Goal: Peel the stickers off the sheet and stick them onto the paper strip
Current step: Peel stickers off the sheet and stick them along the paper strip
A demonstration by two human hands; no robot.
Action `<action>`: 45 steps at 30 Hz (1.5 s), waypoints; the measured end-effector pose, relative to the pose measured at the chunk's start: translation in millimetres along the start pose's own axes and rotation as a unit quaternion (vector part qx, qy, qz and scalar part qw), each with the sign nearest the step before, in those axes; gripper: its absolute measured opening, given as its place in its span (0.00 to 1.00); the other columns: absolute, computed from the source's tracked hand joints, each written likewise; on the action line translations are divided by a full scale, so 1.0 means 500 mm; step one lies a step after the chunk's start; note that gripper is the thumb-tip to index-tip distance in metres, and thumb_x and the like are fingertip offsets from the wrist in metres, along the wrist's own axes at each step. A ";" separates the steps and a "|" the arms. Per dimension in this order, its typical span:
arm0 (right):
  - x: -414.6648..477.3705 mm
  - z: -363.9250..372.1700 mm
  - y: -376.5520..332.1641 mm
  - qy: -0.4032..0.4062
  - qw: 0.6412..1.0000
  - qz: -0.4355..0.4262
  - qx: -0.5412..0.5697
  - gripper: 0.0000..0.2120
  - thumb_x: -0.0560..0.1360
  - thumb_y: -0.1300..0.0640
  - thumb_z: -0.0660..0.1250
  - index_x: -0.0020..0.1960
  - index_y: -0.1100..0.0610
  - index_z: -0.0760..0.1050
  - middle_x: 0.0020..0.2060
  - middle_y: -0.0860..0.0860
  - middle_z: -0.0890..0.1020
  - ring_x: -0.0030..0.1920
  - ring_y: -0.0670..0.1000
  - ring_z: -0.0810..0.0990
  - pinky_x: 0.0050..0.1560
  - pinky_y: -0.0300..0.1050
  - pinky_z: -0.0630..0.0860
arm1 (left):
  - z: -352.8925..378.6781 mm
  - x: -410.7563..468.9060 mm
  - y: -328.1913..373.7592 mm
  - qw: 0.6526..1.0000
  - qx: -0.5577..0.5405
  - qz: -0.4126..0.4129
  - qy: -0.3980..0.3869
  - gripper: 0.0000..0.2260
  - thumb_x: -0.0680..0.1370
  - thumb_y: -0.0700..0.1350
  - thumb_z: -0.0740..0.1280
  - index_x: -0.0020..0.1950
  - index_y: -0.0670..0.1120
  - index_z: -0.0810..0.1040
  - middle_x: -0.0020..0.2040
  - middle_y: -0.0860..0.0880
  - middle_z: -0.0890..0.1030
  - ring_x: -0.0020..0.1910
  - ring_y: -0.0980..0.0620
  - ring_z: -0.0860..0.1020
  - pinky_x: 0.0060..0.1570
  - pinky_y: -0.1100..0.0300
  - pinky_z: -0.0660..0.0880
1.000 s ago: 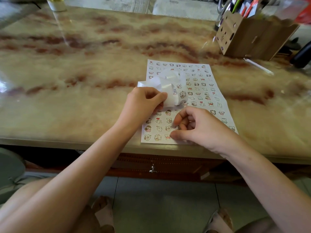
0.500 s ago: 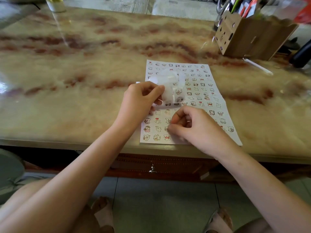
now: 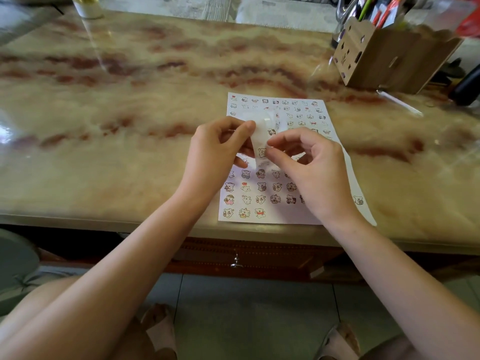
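Note:
A white sticker sheet (image 3: 262, 201) with rows of small cartoon animal stickers lies flat near the table's front edge. Above its middle my left hand (image 3: 215, 149) holds a curled white paper strip (image 3: 260, 137) between thumb and fingers. The strip is blurred and hangs down toward the sheet. My right hand (image 3: 309, 165) is raised beside the strip, its thumb and forefinger pinched together at a small sticker (image 3: 262, 152) on the strip's lower part. Both hands hide the sheet's middle rows.
The marble-patterned table (image 3: 117, 141) stretches left and back. A cardboard pen holder (image 3: 389, 58) with pens stands at the back right, a white pen (image 3: 398, 102) lies in front of it, and a dark object (image 3: 467, 84) sits at the right edge. A glass bottle (image 3: 87, 6) stands back left.
My right hand has lifted off the sheet's lower rows and moved up to the strip. My left hand turned the strip so it hangs more upright.

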State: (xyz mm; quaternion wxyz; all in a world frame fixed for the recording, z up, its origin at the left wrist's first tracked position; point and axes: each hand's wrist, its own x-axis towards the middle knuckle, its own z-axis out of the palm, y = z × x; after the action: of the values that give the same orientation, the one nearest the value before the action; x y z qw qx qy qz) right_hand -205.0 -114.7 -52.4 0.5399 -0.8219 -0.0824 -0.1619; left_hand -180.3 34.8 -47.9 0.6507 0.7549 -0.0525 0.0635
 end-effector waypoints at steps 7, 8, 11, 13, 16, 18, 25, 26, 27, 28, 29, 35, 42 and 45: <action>0.002 -0.004 0.004 0.016 1.000 -0.012 0.009 0.05 0.71 0.61 0.74 0.46 0.54 0.82 0.39 0.43 0.83 0.38 0.41 0.80 0.40 0.31 0.73 | 0.001 -0.005 0.007 0.998 -0.021 -0.041 -0.030 0.13 0.79 0.47 0.65 0.47 0.37 0.82 0.38 0.46 0.85 0.36 0.54 0.83 0.36 0.64 0.78; 0.002 -0.004 0.005 0.018 1.000 -0.015 0.010 0.05 0.71 0.61 0.73 0.46 0.54 0.82 0.39 0.43 0.83 0.38 0.40 0.80 0.40 0.30 0.72 | 0.001 -0.007 0.007 0.998 -0.014 -0.044 -0.037 0.11 0.78 0.46 0.67 0.46 0.38 0.82 0.38 0.46 0.85 0.37 0.55 0.83 0.38 0.64 0.79; 0.004 -0.006 0.007 0.020 0.999 -0.028 0.004 0.04 0.72 0.62 0.73 0.46 0.55 0.82 0.39 0.43 0.83 0.38 0.40 0.80 0.40 0.30 0.72 | 0.001 -0.010 0.007 0.997 -0.005 -0.052 -0.048 0.06 0.76 0.43 0.70 0.44 0.41 0.82 0.40 0.44 0.85 0.38 0.55 0.83 0.40 0.64 0.79; 0.003 -0.007 0.009 0.017 0.999 -0.034 -0.004 0.03 0.72 0.62 0.72 0.46 0.56 0.82 0.39 0.43 0.83 0.37 0.41 0.79 0.39 0.30 0.71 | 0.001 -0.011 0.007 0.997 -0.003 -0.053 -0.051 0.05 0.76 0.43 0.70 0.44 0.41 0.82 0.40 0.44 0.85 0.38 0.55 0.83 0.40 0.64 0.79; 0.003 -0.008 0.012 0.014 0.998 -0.057 -0.033 0.03 0.73 0.62 0.72 0.46 0.57 0.82 0.39 0.41 0.82 0.37 0.41 0.78 0.37 0.28 0.69 | 0.000 -0.012 0.008 0.997 0.000 -0.051 -0.056 0.05 0.76 0.43 0.70 0.45 0.41 0.83 0.39 0.45 0.85 0.38 0.56 0.83 0.41 0.64 0.79; 0.005 -0.011 0.013 0.013 0.996 -0.069 -0.048 0.03 0.73 0.62 0.72 0.46 0.56 0.82 0.38 0.42 0.82 0.37 0.41 0.78 0.37 0.28 0.69 | 0.001 -0.012 0.008 0.997 -0.001 -0.049 -0.059 0.05 0.76 0.43 0.70 0.45 0.42 0.83 0.38 0.47 0.85 0.37 0.56 0.83 0.41 0.64 0.79; 0.009 -0.014 0.014 0.009 0.995 -0.079 -0.054 0.04 0.72 0.61 0.73 0.45 0.55 0.81 0.37 0.40 0.81 0.37 0.42 0.78 0.36 0.27 0.68 | 0.001 -0.013 0.008 0.997 0.010 -0.041 -0.065 0.05 0.76 0.44 0.70 0.45 0.44 0.84 0.39 0.46 0.85 0.38 0.57 0.82 0.41 0.65 0.79; 0.009 -0.014 0.013 0.007 0.995 -0.079 -0.056 0.04 0.72 0.61 0.73 0.45 0.55 0.81 0.37 0.40 0.81 0.37 0.42 0.78 0.36 0.27 0.68 | 0.001 -0.013 0.008 0.997 0.011 -0.041 -0.064 0.05 0.76 0.44 0.70 0.45 0.44 0.84 0.39 0.46 0.85 0.37 0.57 0.82 0.41 0.65 0.79; 0.009 -0.014 0.013 0.005 0.995 -0.077 -0.057 0.04 0.72 0.61 0.73 0.45 0.55 0.81 0.37 0.40 0.81 0.37 0.42 0.78 0.36 0.27 0.68 | 0.001 -0.013 0.008 0.997 0.014 -0.042 -0.064 0.05 0.76 0.44 0.70 0.45 0.44 0.84 0.39 0.46 0.85 0.38 0.57 0.82 0.41 0.64 0.79; 0.009 -0.014 0.014 0.003 0.996 -0.074 -0.057 0.03 0.72 0.61 0.73 0.45 0.55 0.81 0.36 0.40 0.81 0.37 0.41 0.78 0.36 0.27 0.68 | 0.001 -0.012 0.007 0.997 0.019 -0.043 -0.065 0.06 0.76 0.44 0.70 0.46 0.43 0.84 0.40 0.46 0.85 0.38 0.57 0.83 0.42 0.64 0.79; 0.010 -0.014 0.015 0.001 0.996 -0.071 -0.058 0.03 0.72 0.61 0.73 0.45 0.55 0.81 0.36 0.41 0.81 0.37 0.41 0.78 0.36 0.27 0.68 | 0.001 -0.012 0.007 0.997 0.023 -0.044 -0.065 0.06 0.76 0.44 0.70 0.46 0.43 0.84 0.40 0.45 0.85 0.38 0.57 0.83 0.42 0.64 0.80; 0.010 -0.018 0.016 -0.022 0.995 -0.050 -0.084 0.02 0.73 0.59 0.72 0.45 0.54 0.80 0.36 0.43 0.81 0.35 0.40 0.76 0.36 0.28 0.67 | 0.003 -0.011 0.003 0.996 0.033 -0.047 -0.065 0.06 0.76 0.44 0.70 0.45 0.43 0.84 0.39 0.46 0.85 0.37 0.57 0.82 0.41 0.63 0.79; 0.000 -0.015 0.016 -0.036 0.974 -0.124 -0.185 0.02 0.75 0.57 0.69 0.46 0.56 0.77 0.44 0.47 0.76 0.43 0.48 0.74 0.42 0.35 0.67 | -0.002 -0.006 -0.002 0.996 0.005 -0.068 -0.052 0.06 0.77 0.43 0.69 0.42 0.45 0.83 0.36 0.48 0.84 0.37 0.56 0.82 0.40 0.64 0.80; -0.005 -0.022 0.006 -0.035 0.976 -0.129 -0.169 0.03 0.75 0.58 0.69 0.45 0.57 0.77 0.44 0.49 0.78 0.44 0.49 0.75 0.43 0.35 0.66 | -0.003 -0.003 -0.006 0.997 0.012 -0.070 -0.040 0.06 0.77 0.43 0.69 0.43 0.43 0.83 0.37 0.46 0.84 0.37 0.56 0.82 0.41 0.62 0.80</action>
State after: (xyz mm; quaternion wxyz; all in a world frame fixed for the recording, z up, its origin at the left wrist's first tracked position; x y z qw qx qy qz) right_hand -208.5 -125.7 -51.7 0.3643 -0.8890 -0.1777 -0.2132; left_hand -181.2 36.7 -50.9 0.6418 0.7663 -0.0252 -0.0120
